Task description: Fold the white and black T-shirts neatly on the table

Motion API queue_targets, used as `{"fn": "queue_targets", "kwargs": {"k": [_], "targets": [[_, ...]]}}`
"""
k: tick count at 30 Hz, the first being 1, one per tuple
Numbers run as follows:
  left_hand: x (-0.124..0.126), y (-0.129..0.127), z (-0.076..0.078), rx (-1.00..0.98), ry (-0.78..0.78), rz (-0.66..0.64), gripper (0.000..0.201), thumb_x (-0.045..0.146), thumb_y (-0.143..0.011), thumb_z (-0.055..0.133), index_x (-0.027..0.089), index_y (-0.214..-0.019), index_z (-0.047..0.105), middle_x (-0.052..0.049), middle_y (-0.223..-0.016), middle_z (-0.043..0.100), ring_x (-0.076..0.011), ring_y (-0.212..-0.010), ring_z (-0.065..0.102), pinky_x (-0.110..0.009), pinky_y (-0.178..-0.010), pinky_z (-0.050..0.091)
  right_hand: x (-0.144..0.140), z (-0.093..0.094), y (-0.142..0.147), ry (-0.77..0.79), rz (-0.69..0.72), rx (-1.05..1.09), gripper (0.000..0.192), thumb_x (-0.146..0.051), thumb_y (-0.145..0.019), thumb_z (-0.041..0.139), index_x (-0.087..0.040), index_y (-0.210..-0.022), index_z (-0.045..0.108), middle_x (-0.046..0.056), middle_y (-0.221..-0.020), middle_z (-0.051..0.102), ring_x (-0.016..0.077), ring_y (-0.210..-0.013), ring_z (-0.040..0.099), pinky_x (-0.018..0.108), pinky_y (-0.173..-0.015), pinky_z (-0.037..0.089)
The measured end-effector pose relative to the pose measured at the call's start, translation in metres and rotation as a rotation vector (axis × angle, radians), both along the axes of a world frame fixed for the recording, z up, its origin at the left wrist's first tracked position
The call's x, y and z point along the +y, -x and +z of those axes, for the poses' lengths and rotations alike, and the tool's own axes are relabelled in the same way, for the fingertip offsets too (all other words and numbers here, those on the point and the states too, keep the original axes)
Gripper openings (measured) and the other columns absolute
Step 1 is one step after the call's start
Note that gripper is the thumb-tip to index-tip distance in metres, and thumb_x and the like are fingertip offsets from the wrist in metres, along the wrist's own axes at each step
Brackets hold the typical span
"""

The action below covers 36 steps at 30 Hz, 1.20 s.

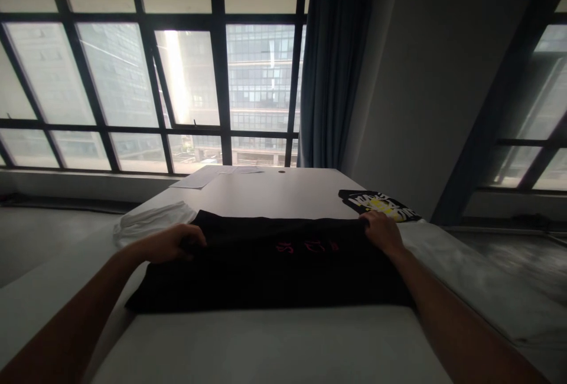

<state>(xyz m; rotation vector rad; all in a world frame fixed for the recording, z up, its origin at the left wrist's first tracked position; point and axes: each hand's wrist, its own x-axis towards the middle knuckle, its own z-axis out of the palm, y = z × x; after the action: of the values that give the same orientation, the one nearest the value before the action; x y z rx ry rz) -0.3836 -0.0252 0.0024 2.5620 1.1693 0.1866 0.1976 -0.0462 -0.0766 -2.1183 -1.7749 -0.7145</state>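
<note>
A black garment [266, 277] with pink lettering lies in a long folded strip across the white table, wide from left to right. My left hand [175, 242] grips its upper edge near the left end, fingers curled into the cloth. At the upper right corner, my right hand [383, 231] pinches the fabric. The garment's near edge rests fairly straight on the tabletop, and its left end flares out toward me. Whatever layers lie beneath the top fold are hidden.
A crumpled white cloth [153, 221] lies beyond my left hand. Past my right hand is a folded black cloth with a yellow and white print [381, 204]. Paper sheets [199, 177] lie on the far part of the white table [283, 192], before windows and a blue curtain [332, 65].
</note>
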Motion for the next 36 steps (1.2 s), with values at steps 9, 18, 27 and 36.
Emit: {"fn": "queue_targets", "kwargs": {"k": [9,18,27,36], "targets": [[0.002,-0.004,-0.013,0.020,0.187,-0.026,0.040,0.027,-0.065,0.069,0.022,-0.104,0.061,-0.003,-0.110,0.065,-0.0225,-0.100,0.060,-0.030,-0.086,0.048,-0.004,-0.002,0.004,0.307,0.004,-0.013,0.032,-0.010,-0.073,0.055,-0.021,-0.099,0.072,0.007,-0.110,0.066,0.0256,-0.106,0.057,0.036,-0.086,0.039],[0.004,0.003,-0.007,-0.125,0.130,-0.070,0.037,0.052,-0.085,0.054,0.019,-0.095,0.067,-0.003,-0.093,0.068,-0.0206,-0.088,0.062,-0.029,-0.082,0.048,-0.010,0.012,-0.003,0.064,0.016,-0.004,0.027,-0.011,-0.077,0.051,-0.018,-0.094,0.071,0.009,-0.104,0.069,0.0236,-0.103,0.059,0.033,-0.089,0.038],[0.007,0.010,-0.005,-0.190,0.223,-0.003,0.053,0.064,-0.088,0.043,0.018,-0.072,0.066,-0.002,-0.067,0.068,-0.0174,-0.065,0.062,-0.027,-0.066,0.049,-0.012,0.011,-0.008,0.444,-0.142,0.076,0.033,-0.013,-0.071,0.057,-0.025,-0.095,0.076,0.007,-0.102,0.073,0.0252,-0.103,0.064,0.037,-0.093,0.042],[0.056,0.003,-0.074,0.029,-0.201,0.179,0.079,0.070,-0.084,0.038,0.016,-0.140,0.051,-0.013,-0.152,0.040,-0.0333,-0.139,0.036,-0.047,-0.113,0.029,0.008,-0.011,-0.004,0.355,0.028,0.176,0.048,-0.034,-0.088,0.045,-0.022,-0.133,0.060,0.008,-0.142,0.052,0.0268,-0.127,0.050,0.041,-0.104,0.040]]}}
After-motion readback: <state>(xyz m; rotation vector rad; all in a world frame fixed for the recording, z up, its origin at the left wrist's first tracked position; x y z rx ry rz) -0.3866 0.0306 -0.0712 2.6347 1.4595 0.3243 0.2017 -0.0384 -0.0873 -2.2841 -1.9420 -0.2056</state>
